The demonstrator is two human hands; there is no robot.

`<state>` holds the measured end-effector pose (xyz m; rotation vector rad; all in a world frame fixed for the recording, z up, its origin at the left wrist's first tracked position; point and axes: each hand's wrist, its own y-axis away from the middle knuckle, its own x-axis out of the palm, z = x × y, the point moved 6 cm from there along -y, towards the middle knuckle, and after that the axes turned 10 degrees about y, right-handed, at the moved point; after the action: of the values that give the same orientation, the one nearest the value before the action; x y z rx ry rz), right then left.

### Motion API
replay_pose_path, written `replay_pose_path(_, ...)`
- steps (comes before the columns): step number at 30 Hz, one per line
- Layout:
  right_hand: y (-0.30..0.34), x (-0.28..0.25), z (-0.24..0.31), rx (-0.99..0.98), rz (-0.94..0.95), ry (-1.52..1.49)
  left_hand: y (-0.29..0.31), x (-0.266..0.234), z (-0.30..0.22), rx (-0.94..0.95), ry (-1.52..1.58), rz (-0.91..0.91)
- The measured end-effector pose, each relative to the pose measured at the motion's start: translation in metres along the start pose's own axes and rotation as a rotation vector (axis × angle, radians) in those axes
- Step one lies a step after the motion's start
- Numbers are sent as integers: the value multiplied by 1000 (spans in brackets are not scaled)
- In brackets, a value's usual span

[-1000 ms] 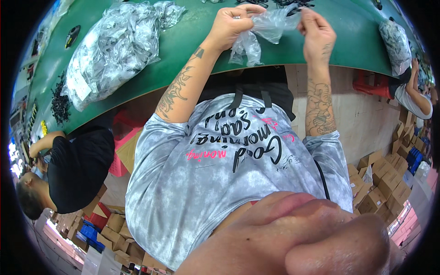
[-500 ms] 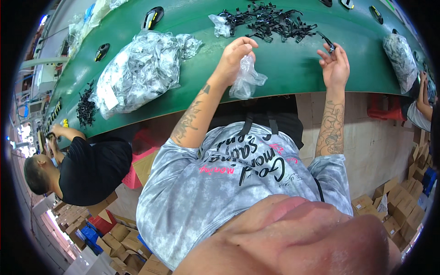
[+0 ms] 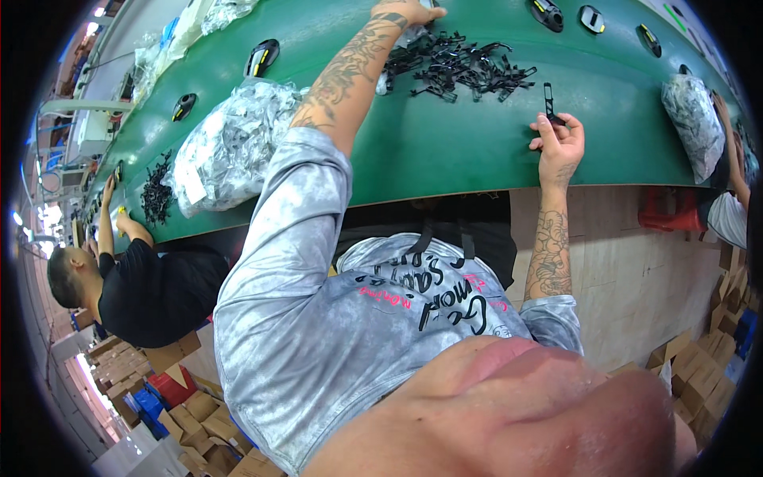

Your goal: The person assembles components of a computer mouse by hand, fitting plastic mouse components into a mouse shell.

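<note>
My left hand (image 3: 407,11) is stretched across the green table (image 3: 620,143) to the upper rim of the view, which cuts off part of it. Its grip is hidden; clear plastic film (image 3: 410,36) shows just below it. In the fingers of my right hand (image 3: 561,145) is a slim black plastic bracket (image 3: 548,99) with a long open frame, held upright above the tabletop. A loose heap of similar black brackets (image 3: 469,70) lies between my hands, partly behind my left forearm.
A large clear bag of parts (image 3: 230,147) sits to the left, another bag (image 3: 693,123) at right. Black-and-yellow devices (image 3: 262,57) are spread along the table. Small black parts (image 3: 156,189) lie near a co-worker in black (image 3: 167,294). Cardboard boxes (image 3: 703,374) stand on the floor.
My left hand has swung from the near side of the heap, where it had a clear plastic bag, to the far side. My right hand has drawn slightly nearer and tilted the bracket upright.
</note>
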<state>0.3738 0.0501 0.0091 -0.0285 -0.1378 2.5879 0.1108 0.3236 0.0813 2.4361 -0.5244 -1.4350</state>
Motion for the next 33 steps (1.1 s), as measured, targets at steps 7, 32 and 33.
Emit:
replay_pose_path(7,4,15,10,-25,13,-12,-51,-37,72,255,255,-501)
replay_pose_path(32,81,92,55,-51,564,275,172,152,108,443,1534,345)
replay_pose_path(33,84,103,59,-51,552,282,173,152,103,448,1534,359)
